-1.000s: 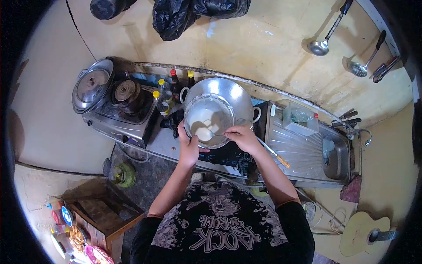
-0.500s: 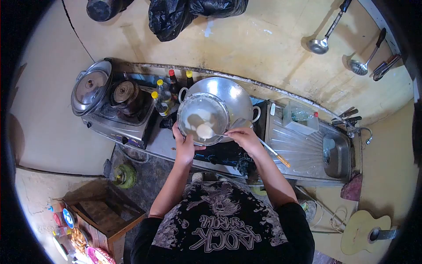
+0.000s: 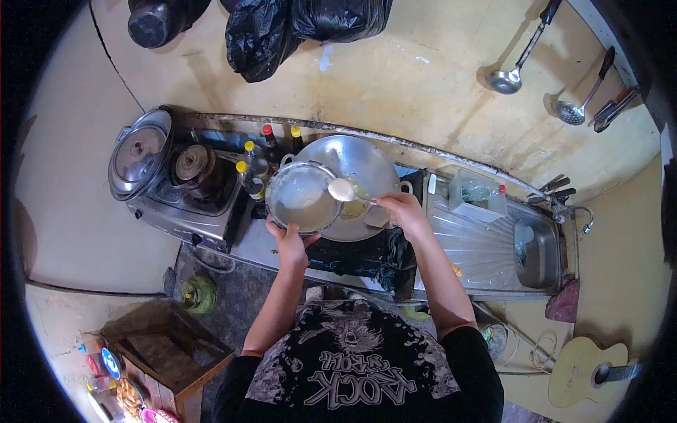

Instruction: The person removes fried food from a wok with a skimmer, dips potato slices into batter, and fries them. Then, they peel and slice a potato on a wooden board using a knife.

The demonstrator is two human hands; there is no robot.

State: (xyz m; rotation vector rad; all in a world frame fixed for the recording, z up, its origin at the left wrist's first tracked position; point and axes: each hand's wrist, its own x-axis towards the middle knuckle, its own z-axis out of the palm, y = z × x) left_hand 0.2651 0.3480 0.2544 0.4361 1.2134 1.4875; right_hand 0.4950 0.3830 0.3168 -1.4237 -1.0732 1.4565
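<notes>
My left hand (image 3: 288, 243) grips the near rim of a round bowl (image 3: 288, 182) of pale, milky batter (image 3: 305, 210), held over the left part of a large metal wok (image 3: 367, 155). In my right hand (image 3: 400, 211) is the thin handle of a ladle (image 3: 343, 189), its head full of the white batter. That ladle head hovers by the bowl's right rim, above the wok. Some yellowish stuff shows in the wok's bottom, partly hidden. A spatula (image 3: 378, 216) rests in the wok, its handle mostly hidden behind my right forearm.
Left of the wok stand several bottles (image 3: 255, 161), then a stove (image 3: 189, 215) with a dark lidded pot (image 3: 195, 166) and a large lidded pan (image 3: 143, 151). To the right are a plastic container (image 3: 479, 197) and a sink (image 3: 539, 257). Ladles (image 3: 506, 81) hang on the wall.
The filled ladle has moved from over the bowl rightward to above the wok, with my right hand shifting right. The bowl has moved slightly left.
</notes>
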